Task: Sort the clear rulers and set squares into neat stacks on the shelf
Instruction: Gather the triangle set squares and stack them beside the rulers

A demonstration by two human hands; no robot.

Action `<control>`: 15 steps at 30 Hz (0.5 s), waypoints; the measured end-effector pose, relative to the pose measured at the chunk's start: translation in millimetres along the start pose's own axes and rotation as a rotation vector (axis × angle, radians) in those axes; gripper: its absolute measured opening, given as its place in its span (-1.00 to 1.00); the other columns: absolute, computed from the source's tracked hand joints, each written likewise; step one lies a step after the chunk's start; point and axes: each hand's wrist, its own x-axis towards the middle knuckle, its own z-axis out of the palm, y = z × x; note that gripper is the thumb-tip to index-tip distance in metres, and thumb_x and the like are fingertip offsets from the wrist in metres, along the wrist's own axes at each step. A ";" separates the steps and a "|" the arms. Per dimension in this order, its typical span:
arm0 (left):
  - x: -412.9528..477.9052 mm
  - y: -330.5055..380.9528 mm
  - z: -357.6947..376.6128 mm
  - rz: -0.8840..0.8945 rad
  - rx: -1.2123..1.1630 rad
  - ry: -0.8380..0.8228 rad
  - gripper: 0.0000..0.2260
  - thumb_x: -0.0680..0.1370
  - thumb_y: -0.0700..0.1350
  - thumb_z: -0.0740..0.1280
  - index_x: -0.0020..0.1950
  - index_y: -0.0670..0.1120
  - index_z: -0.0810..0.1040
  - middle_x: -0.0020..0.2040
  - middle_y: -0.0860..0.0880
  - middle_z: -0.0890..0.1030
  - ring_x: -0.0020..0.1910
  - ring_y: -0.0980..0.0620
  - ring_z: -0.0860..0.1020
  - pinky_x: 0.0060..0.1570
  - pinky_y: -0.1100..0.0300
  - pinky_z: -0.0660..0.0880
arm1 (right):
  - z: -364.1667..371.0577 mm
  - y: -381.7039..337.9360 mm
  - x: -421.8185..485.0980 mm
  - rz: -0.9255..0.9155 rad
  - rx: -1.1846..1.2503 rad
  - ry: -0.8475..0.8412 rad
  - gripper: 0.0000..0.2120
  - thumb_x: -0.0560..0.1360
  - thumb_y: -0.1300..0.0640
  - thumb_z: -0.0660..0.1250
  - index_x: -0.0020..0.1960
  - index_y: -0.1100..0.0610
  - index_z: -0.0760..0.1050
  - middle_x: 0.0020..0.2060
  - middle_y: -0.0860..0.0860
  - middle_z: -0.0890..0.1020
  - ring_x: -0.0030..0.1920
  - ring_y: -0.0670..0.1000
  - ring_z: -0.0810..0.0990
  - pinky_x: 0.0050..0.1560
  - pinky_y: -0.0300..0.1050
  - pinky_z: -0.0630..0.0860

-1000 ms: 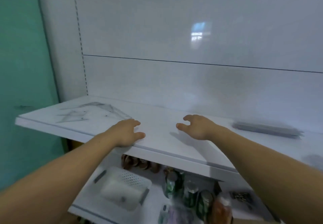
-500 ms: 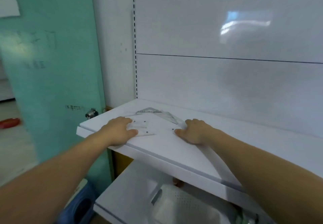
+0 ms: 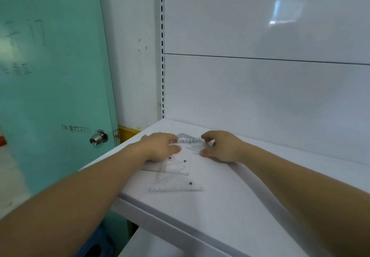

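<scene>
Overlapping clear set squares lay at the white shelf's left end, a ruler just behind. The left hand pressed flat on them, grip spread; the right hand curled, grip pinching their edge. A green door stood left

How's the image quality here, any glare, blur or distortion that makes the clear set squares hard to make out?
Head view: a bright reflection sits high on the back panel; lighting is even, shadows soft; the set squares barely show against the white shelf, the nearest set square clearest by its scale marks; the forearms loom large at the bottom edge.
</scene>
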 end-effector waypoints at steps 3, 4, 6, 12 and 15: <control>8.2 -10.5 -4.3 0.121 -0.090 0.039 -0.74 0.51 0.13 0.31 0.15 0.09 0.51 0.16 0.03 0.54 0.09 0.04 0.49 0.09 0.16 0.42 | 1.4 -2.4 -4.7 0.070 0.027 0.019 -0.24 0.40 -0.19 0.40 0.49 -0.01 0.19 0.35 -0.07 0.41 0.30 -0.02 0.41 0.32 -0.13 0.32; 10.2 -14.6 -5.8 0.164 -0.090 0.049 -0.80 0.50 0.11 0.33 0.08 0.09 0.52 0.10 0.05 0.56 0.06 0.06 0.50 0.07 0.18 0.43 | 1.2 -3.1 -7.7 0.119 0.020 0.025 -0.19 0.39 -0.22 0.40 0.51 0.01 0.15 0.37 -0.06 0.39 0.33 0.00 0.39 0.33 -0.12 0.31; 12.4 -19.8 -8.4 0.246 -0.084 0.065 -0.88 0.50 0.06 0.35 -0.01 0.09 0.53 0.02 0.09 0.56 0.01 0.08 0.50 0.01 0.24 0.40 | 1.1 -5.6 -15.3 0.226 -0.015 0.038 -0.15 0.38 -0.28 0.36 0.52 0.06 0.14 0.40 -0.02 0.36 0.38 0.02 0.35 0.35 -0.10 0.29; 12.3 -18.4 -6.7 0.344 -0.109 0.094 -0.69 0.58 -0.17 0.23 0.33 -0.07 0.40 0.18 -0.03 0.53 0.10 -0.01 0.48 0.11 0.19 0.40 | 9.7 -17.5 -37.4 0.338 -0.125 0.145 -0.54 0.42 -0.21 0.35 0.20 0.04 0.48 0.09 0.00 0.53 0.11 0.03 0.49 0.11 -0.16 0.40; 14.1 -18.7 -3.0 0.314 -0.111 0.064 -0.55 0.60 -0.20 0.18 0.48 -0.07 0.21 0.39 -0.12 0.36 0.30 -0.08 0.39 0.26 0.14 0.34 | 20.0 -18.0 -47.7 0.340 -0.004 0.288 -0.55 0.44 -0.10 0.39 0.26 0.06 0.44 -0.02 -0.06 0.54 0.02 -0.02 0.48 0.04 -0.19 0.37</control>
